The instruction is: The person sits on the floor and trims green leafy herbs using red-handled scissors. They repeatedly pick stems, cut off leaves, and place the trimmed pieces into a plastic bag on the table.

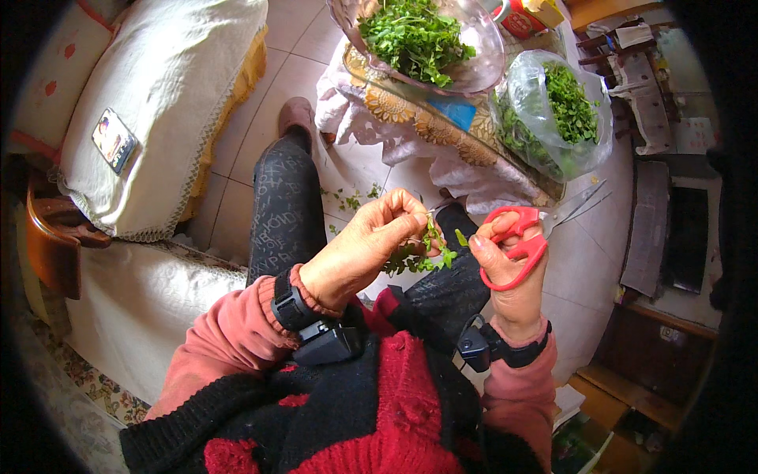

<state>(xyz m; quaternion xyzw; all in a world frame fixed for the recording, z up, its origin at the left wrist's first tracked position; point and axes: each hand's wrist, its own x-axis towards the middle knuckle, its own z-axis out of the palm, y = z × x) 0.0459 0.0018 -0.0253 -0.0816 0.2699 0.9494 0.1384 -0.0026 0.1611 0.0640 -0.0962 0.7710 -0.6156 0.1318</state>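
Note:
Between the thumb and fingers of my left hand [379, 237] is a leafy green sprig [423, 258], its leaves hanging below the fingers over my lap. My right hand [509, 272] grips red-handled scissors [524, 249] by their loops; the blades point up and right, slightly apart. A small loose leaf [461, 237] shows at the tip of my right thumb. Ahead, a clear bowl [485, 53] holds a heap of green sprigs [417, 44]. To its right, a translucent plastic bag [521, 106] contains more greens [568, 101].
Bowl and bag rest on a table with a patterned cloth [414, 115]. Leaf scraps [352, 200] lie on the tiled floor [237, 136]. On the left, a phone [113, 141] lies on a white-covered seat [172, 77] by a wooden armrest [53, 237]. A cabinet [645, 349] stands right.

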